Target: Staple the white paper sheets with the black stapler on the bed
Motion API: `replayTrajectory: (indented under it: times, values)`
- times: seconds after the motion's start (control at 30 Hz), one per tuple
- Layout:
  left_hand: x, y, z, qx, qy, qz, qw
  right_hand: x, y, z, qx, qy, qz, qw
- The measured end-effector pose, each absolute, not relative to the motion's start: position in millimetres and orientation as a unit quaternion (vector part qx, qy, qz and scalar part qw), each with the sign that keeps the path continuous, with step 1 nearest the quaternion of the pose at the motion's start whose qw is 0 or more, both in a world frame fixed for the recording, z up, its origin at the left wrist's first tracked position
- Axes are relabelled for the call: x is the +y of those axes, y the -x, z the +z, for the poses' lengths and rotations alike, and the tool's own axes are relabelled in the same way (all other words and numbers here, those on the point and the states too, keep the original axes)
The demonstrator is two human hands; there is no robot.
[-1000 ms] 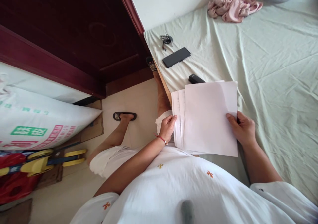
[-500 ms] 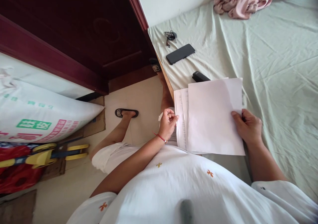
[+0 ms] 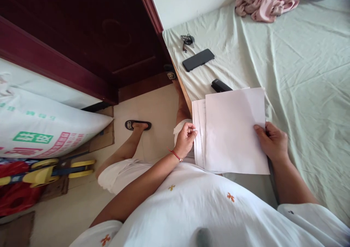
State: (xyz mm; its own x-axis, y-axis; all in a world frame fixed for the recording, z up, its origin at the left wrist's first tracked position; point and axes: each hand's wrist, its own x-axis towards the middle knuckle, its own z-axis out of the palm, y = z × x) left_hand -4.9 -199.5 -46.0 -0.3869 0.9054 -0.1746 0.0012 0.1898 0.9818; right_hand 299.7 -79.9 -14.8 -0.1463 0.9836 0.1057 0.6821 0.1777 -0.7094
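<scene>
Holding a stack of white paper sheets [image 3: 235, 130] between both hands at the edge of the bed [image 3: 300, 68].

The right hand [image 3: 273, 142] grips the stack's right edge, thumb on top and fingers curled beneath; the left hand [image 3: 186, 139] is closed at the left edge, fingertips pinching the edges of the lower sheets, which stick out from under the top sheet. The stack spans the gap between the hands, held just above the bed. Just beyond the paper's far edge lies a black stapler [image 3: 221, 86], farther off a black phone [image 3: 198, 60] and a bunch of keys [image 3: 187, 41]. A pink garment [image 3: 264, 2] sits well beyond the right hand.
</scene>
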Motion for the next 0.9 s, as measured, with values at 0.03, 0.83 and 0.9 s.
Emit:
replayTrajectory:
  times: [0.03,0.83,0.9]
  values:
    - [-200,5,-45,0.643,-0.355,0.525,0.431,-80,-299,-15,-0.714,0.585,0.256,0.288]
    - [-206,-1,-37,0.668,-0.294,0.495,0.471,-84,-297,-14,-0.708,0.590,0.263,0.286]
    - [-205,1,-39,0.679,-0.300,0.498,0.450,-84,-295,-12,-0.714,0.584,0.257,0.289]
